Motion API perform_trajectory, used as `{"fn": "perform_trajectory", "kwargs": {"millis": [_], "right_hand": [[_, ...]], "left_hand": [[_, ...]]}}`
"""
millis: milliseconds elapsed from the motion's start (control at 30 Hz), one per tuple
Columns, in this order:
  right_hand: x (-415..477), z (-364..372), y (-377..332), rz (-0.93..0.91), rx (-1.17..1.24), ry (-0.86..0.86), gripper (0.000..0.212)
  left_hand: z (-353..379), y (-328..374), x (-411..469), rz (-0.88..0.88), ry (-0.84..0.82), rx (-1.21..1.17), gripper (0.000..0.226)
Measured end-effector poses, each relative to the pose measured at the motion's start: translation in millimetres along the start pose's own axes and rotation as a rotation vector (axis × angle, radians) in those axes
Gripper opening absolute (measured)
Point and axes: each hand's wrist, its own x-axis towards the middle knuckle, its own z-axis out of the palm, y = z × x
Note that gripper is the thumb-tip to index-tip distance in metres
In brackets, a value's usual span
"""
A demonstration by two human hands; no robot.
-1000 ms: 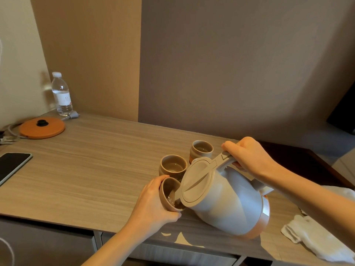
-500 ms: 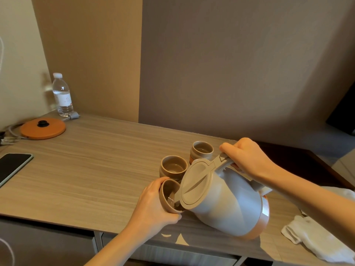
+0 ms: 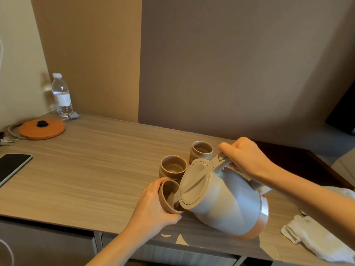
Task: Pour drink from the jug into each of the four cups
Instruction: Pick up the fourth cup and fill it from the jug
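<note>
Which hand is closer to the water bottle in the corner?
Left. The left hand, holding a cup, is on the water bottle side of the jug. The right hand grips the jug's handle, farther away.

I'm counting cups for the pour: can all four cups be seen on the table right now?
No, only three cups show: one tilted in the left hand, and two standing behind it beside the jug.
</note>
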Motion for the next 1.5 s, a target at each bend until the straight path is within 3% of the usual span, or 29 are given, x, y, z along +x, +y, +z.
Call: {"fn": "perform_trajectory", "kwargs": {"millis": [500,1100,1500], "right_hand": [[-0.4,-0.4,-2.1,-0.014,-0.008,-0.002,0.055],[2.6,-10.8,-8.8,-0.028,-0.102,0.024,0.044],[1.0,-14.5,-7.6,-0.081,-0.086,0.028,0.053]], "left_hand": [[3.1,1.5,0.0,0.008,0.001,0.027,0.090],[1.4,11.7,0.6,0.015,-0.021,-0.068,0.083],[9.4,15.7,-2.6,-0.013,-0.010,-0.087,0.082]]}}
